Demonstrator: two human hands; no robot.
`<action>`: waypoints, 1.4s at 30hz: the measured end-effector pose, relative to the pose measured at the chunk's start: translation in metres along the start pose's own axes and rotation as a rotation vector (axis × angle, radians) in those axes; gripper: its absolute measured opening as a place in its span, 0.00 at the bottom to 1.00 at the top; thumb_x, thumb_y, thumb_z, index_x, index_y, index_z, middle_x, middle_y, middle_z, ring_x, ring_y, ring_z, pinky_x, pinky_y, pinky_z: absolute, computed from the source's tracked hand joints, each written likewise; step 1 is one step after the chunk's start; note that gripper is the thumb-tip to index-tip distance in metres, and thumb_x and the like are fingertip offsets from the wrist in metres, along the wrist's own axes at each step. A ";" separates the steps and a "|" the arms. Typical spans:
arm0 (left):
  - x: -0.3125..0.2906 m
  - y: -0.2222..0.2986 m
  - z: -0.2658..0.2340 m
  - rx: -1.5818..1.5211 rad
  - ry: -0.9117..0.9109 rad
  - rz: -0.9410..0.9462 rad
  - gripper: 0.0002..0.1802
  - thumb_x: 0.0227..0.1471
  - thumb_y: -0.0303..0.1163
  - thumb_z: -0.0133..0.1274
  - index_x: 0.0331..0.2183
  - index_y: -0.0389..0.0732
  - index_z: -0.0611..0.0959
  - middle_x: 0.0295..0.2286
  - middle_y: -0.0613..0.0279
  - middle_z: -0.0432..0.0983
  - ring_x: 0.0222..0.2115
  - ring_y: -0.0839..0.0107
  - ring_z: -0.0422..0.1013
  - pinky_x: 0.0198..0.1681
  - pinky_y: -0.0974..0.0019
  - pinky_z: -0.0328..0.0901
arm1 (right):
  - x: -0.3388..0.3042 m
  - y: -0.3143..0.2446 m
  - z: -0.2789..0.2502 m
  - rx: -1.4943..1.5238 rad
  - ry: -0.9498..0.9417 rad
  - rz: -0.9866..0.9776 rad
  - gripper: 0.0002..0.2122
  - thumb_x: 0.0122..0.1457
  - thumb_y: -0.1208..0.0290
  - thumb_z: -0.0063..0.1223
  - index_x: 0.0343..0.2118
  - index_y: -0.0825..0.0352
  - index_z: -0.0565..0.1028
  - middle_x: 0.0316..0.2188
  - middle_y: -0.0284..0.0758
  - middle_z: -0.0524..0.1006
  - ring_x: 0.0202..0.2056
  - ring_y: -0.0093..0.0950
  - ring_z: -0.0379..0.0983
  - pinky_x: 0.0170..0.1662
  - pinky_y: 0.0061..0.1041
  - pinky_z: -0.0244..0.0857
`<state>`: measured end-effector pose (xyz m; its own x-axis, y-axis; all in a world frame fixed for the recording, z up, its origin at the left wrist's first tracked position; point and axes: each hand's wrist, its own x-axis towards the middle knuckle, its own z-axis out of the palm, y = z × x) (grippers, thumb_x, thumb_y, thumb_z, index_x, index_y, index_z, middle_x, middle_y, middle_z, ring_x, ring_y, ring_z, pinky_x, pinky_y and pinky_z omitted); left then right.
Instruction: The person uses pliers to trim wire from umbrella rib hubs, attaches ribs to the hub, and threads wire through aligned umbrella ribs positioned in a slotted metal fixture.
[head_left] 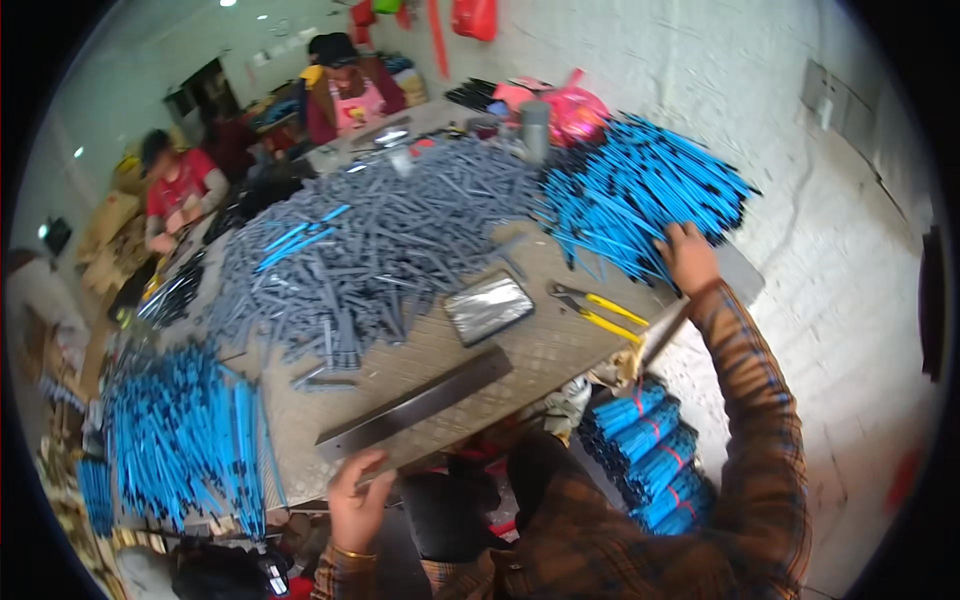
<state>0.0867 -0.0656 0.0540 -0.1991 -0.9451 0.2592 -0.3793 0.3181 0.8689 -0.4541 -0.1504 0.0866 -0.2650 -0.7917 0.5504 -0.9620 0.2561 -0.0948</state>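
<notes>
My right hand (690,258) reaches to the near right edge of a heap of long thin blue rods (640,185) with black ends. Its fingers are bent down on the rods; how many it grips is hidden. Low by the table's front edge, my left hand (358,500) is held with thumb and fingers apart and nothing between them. Just beyond it, a dark flat metal bar (415,403) lies slantwise on the table. Yellow-handled pliers (600,308) rest with jaws parted, left of my right forearm. Beside them sits a shiny silver rectangular block (489,307).
A broad heap of grey strips (400,215) covers the table's middle, a few blue ones on top. More blue rods (185,440) stand piled at left. Tied blue bundles (650,450) are stacked below the table's right side. Two co-workers (350,95) (182,185) sit across the table.
</notes>
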 end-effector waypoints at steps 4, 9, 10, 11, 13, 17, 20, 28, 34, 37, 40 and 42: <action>-0.013 -0.017 0.013 -0.128 0.034 -0.068 0.09 0.48 0.19 0.50 0.35 0.33 0.76 0.34 0.61 0.73 0.34 0.75 0.70 0.39 0.73 0.65 | -0.019 -0.008 -0.002 -0.261 0.085 -0.186 0.11 0.50 0.63 0.52 0.32 0.63 0.69 0.32 0.39 0.69 0.38 0.39 0.67 0.34 0.36 0.64; -0.029 -0.025 0.017 -0.191 0.082 -0.100 0.08 0.49 0.21 0.50 0.35 0.33 0.76 0.33 0.61 0.73 0.33 0.76 0.70 0.37 0.74 0.65 | -0.049 0.001 0.002 -0.304 -0.046 -0.041 0.11 0.49 0.62 0.52 0.28 0.64 0.69 0.28 0.38 0.72 0.32 0.38 0.71 0.31 0.37 0.65; -0.031 -0.023 0.019 -0.229 0.089 -0.105 0.08 0.49 0.21 0.51 0.35 0.33 0.76 0.32 0.61 0.74 0.33 0.76 0.70 0.37 0.74 0.65 | -0.049 0.009 0.009 -0.303 -0.043 -0.050 0.11 0.49 0.62 0.52 0.28 0.64 0.69 0.28 0.38 0.72 0.32 0.38 0.71 0.31 0.37 0.65; -0.030 -0.020 0.021 -0.268 0.092 -0.107 0.08 0.50 0.22 0.51 0.36 0.34 0.76 0.32 0.61 0.74 0.33 0.76 0.70 0.37 0.74 0.65 | -0.049 0.020 0.020 -0.302 -0.076 -0.030 0.10 0.50 0.62 0.50 0.29 0.63 0.68 0.27 0.39 0.72 0.29 0.39 0.71 0.29 0.38 0.65; -0.030 -0.016 0.025 -0.306 0.097 -0.112 0.08 0.50 0.22 0.51 0.36 0.34 0.76 0.32 0.62 0.74 0.33 0.76 0.70 0.37 0.74 0.65 | -0.046 0.027 0.032 -0.297 -0.146 0.012 0.09 0.54 0.63 0.45 0.30 0.63 0.68 0.25 0.40 0.73 0.25 0.41 0.72 0.26 0.41 0.65; -0.025 -0.012 0.028 -0.333 0.071 -0.095 0.09 0.50 0.24 0.52 0.36 0.34 0.76 0.31 0.62 0.75 0.33 0.76 0.70 0.37 0.74 0.65 | -0.037 0.005 0.020 -0.162 0.012 -0.073 0.09 0.57 0.64 0.41 0.30 0.64 0.67 0.22 0.42 0.74 0.23 0.43 0.72 0.25 0.43 0.64; -0.028 -0.016 0.029 -0.327 0.060 -0.147 0.09 0.50 0.24 0.52 0.36 0.34 0.76 0.31 0.62 0.75 0.33 0.77 0.70 0.37 0.75 0.65 | -0.019 -0.025 0.004 0.015 0.042 -0.091 0.09 0.59 0.63 0.40 0.34 0.63 0.67 0.19 0.45 0.73 0.22 0.45 0.70 0.24 0.43 0.62; -0.015 -0.006 0.035 -0.285 0.037 -0.080 0.10 0.50 0.23 0.51 0.37 0.34 0.76 0.31 0.63 0.75 0.31 0.78 0.69 0.34 0.74 0.64 | -0.009 -0.100 -0.011 0.215 0.081 -0.203 0.08 0.59 0.63 0.41 0.36 0.61 0.68 0.18 0.45 0.71 0.20 0.44 0.69 0.22 0.40 0.61; 0.029 0.025 0.035 -0.452 0.112 0.001 0.07 0.53 0.26 0.48 0.35 0.35 0.76 0.29 0.62 0.74 0.28 0.78 0.68 0.32 0.72 0.64 | -0.037 -0.128 -0.018 0.355 0.195 -0.348 0.07 0.56 0.69 0.46 0.36 0.63 0.70 0.19 0.42 0.71 0.20 0.41 0.69 0.22 0.35 0.61; 0.062 0.053 0.037 -0.630 0.312 0.035 0.06 0.55 0.30 0.45 0.34 0.38 0.73 0.23 0.62 0.73 0.24 0.75 0.69 0.29 0.72 0.66 | -0.070 -0.147 -0.040 0.446 0.228 -0.490 0.08 0.53 0.72 0.49 0.36 0.64 0.71 0.21 0.41 0.72 0.22 0.40 0.69 0.24 0.34 0.62; 0.077 0.068 0.039 -0.756 0.374 0.101 0.05 0.55 0.30 0.45 0.34 0.40 0.71 0.22 0.61 0.73 0.22 0.73 0.70 0.28 0.72 0.66 | -0.106 -0.161 -0.060 0.509 0.159 -0.664 0.09 0.49 0.74 0.51 0.35 0.65 0.71 0.23 0.40 0.72 0.24 0.39 0.69 0.25 0.34 0.62; 0.077 0.071 0.043 -0.825 0.380 0.133 0.05 0.55 0.30 0.45 0.34 0.40 0.70 0.22 0.60 0.73 0.21 0.71 0.71 0.27 0.72 0.67 | -0.118 -0.162 -0.068 0.506 0.084 -0.729 0.10 0.48 0.74 0.52 0.35 0.66 0.71 0.24 0.40 0.72 0.24 0.39 0.69 0.26 0.34 0.62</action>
<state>0.0056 -0.1121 0.1176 0.1714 -0.9119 0.3729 0.4201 0.4100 0.8096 -0.2621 -0.0604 0.0936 0.4108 -0.6136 0.6743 -0.8089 -0.5866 -0.0409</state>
